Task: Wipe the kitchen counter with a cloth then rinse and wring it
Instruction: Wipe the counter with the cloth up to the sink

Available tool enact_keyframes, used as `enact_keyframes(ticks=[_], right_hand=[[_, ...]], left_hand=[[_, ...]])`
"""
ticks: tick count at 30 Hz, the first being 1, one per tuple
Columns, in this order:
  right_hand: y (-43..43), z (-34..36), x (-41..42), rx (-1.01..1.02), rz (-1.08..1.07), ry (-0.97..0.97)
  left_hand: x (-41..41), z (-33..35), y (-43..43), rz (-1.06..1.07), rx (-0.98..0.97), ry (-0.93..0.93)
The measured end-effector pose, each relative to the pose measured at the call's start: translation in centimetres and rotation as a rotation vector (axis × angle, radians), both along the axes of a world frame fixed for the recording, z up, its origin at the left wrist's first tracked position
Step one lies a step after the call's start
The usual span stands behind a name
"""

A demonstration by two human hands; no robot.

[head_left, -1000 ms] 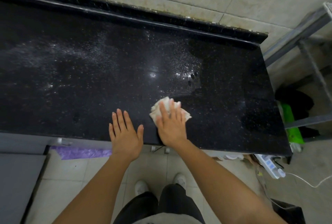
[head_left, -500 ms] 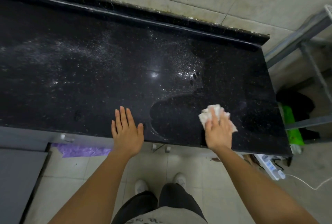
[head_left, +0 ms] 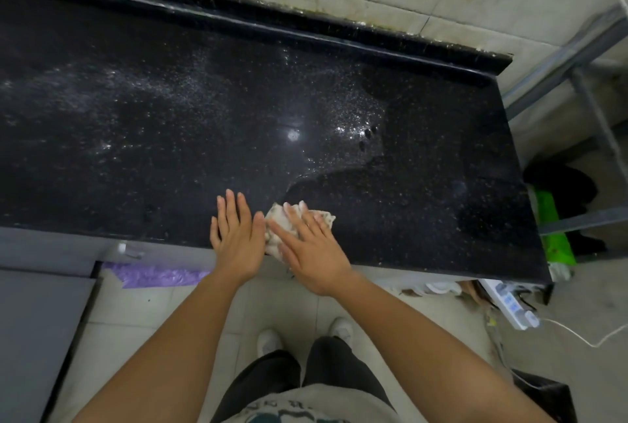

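A black speckled kitchen counter (head_left: 142, 137) runs across the view, wet and glistening in the middle, with a darker wiped patch to the right of centre. A crumpled pale cloth (head_left: 277, 218) lies at the counter's front edge. My right hand (head_left: 314, 249) presses flat on the cloth, fingers spread over it, covering most of it. Beside it to the left, my left hand (head_left: 236, 235) rests flat on the counter's front edge, fingers apart, holding nothing; its thumb nearly touches the cloth.
A raised black backsplash (head_left: 306, 28) meets a tiled wall behind. A grey metal rack (head_left: 584, 89) with green and black items stands off the counter's right end. A white power strip (head_left: 509, 303) with a cable lies on the floor. Purple plastic (head_left: 153, 275) shows under the counter.
My right hand slid the cloth right along the front edge, then back left, and now sits next to my left hand. The left hand stayed put.
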State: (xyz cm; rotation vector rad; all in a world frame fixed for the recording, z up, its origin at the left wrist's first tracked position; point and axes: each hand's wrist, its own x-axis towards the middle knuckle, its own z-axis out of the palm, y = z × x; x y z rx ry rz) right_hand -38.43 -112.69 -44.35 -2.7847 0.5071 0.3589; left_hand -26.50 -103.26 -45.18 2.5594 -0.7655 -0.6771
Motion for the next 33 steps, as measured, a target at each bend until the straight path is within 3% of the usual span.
enact_keyframes(ticks=[4,12,18,26,33], right_hand=[[-1.8,0.8,-3.5,0.012,-0.053,0.097],[-6.9,1.6,-14.0,0.02,-0.589,0.169],[-10.4,1.2,-11.3,0.031,-0.785,0.145],[-18.1,0.9,-3.9,0.04,-0.723,0.111],[-26.1,0.4,2.7,0.015,-0.676,0.068]], left_hand=[[0.0,-0.4,0.1,-0.021,0.047,-0.057],[-0.6,-0.3,0.1,-0.038,0.072,-0.138],[-0.9,-0.4,-0.1,-0.027,0.081,-0.178],[-1.0,-0.2,-1.4,0.054,0.055,-0.249],[2.0,0.0,-6.8,-0.001,0.032,-0.323]])
